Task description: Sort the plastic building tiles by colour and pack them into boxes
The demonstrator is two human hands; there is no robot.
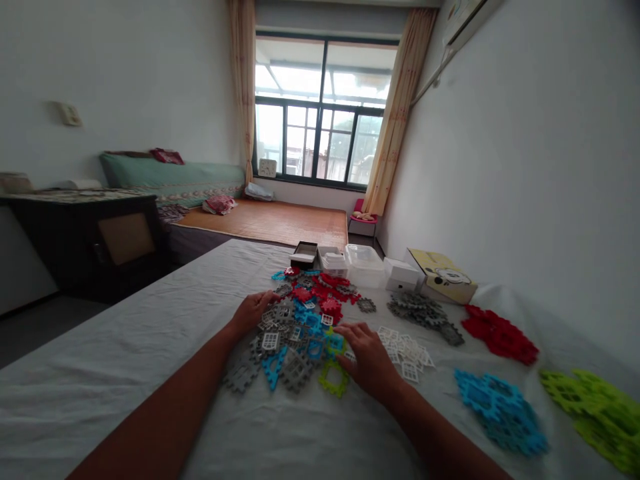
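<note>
A mixed heap of notched plastic building pieces [285,312] lies in front of me, in grey, blue, red, white and lime green. My left hand [253,312] rests at the heap's left side, fingers stretched toward the grey pieces. On the opposite side is my right hand [367,353], its thumb apart from the fingers, beside a lime-green frame piece [334,380]. I see nothing gripped in either hand. A blue triangular piece [273,368] and a white window piece [271,341] lie at the near side of the heap.
Sorted piles stand to the right: white window pieces [407,353], grey [423,313], red [500,333], blue [503,413] and lime green [595,413]. Behind are a black box [304,255], a clear plastic container [364,267], a white box [401,275] and a yellow box [445,275].
</note>
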